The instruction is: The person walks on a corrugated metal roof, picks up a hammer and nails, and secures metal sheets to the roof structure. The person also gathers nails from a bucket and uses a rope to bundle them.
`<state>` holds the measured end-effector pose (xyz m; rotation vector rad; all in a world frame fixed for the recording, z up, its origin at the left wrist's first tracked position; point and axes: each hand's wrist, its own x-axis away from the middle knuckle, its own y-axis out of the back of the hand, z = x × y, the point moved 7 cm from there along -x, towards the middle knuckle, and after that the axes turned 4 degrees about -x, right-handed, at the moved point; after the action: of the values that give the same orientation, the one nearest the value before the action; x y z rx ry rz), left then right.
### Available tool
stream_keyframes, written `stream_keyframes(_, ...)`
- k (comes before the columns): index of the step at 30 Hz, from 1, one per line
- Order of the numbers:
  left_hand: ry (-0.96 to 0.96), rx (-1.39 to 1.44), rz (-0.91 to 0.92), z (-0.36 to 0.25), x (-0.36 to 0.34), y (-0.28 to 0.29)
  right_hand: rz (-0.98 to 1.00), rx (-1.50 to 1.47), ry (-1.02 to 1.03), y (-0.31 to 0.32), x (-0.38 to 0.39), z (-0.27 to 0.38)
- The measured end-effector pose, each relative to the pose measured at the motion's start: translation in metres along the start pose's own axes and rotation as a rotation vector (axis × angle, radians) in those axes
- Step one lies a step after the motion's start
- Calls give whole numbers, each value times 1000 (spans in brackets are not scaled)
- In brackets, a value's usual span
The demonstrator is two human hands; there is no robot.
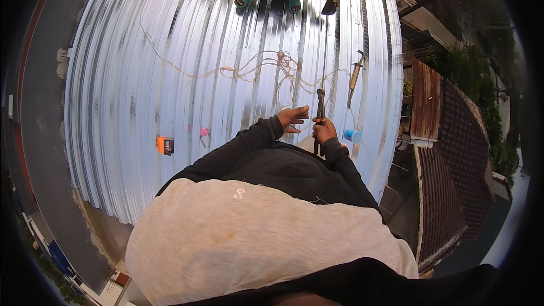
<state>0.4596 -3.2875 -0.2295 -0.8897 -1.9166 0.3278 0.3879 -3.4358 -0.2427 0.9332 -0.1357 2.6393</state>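
My right hand [324, 131] is closed around the handles of a pair of dark pliers [321, 101] with orange on the grips. The jaws point away from me, and a dark handle end sticks out below the fist. Just left of the pliers, my left hand [292, 118] has its fingers apart and holds nothing. Both hands are over a ribbed metal roof [187, 96]. A hammer [355, 79] with a yellowish handle lies on the sheet beyond my right hand. Beside that hand is a blue and white round container [352, 135].
Tangled pale cord [243, 73] runs across the roof. An orange and black box-shaped thing [165, 145] and a small pink thing [204, 131] lie to the left. At the far side a person in green sandals [243, 0] crouches with tools. Rusty lower roofs [445, 198] lie beyond the right edge.
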Motion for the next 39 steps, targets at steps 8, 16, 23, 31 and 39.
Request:
stream_keyframes(8, -135, 848, -180, 0, 2, 99, 562, 847, 252, -178, 3, 111)
stream_keyframes(16, -96, 1069, -728, 52, 84, 271, 511, 611, 12, -151, -105, 72)
stream_keyframes(23, 440, -19, -1192, 71, 133, 416, 376, 641, 10, -187, -219, 113)
stream_keyframes(31, 432, -560, -1147, 42, 96, 399, 461, 1022, -109, -249, -368, 20)
stream_keyframes(39, 441, -811, -1014, 24, 36, 422, 86, 984, -263, -294, -630, -182)
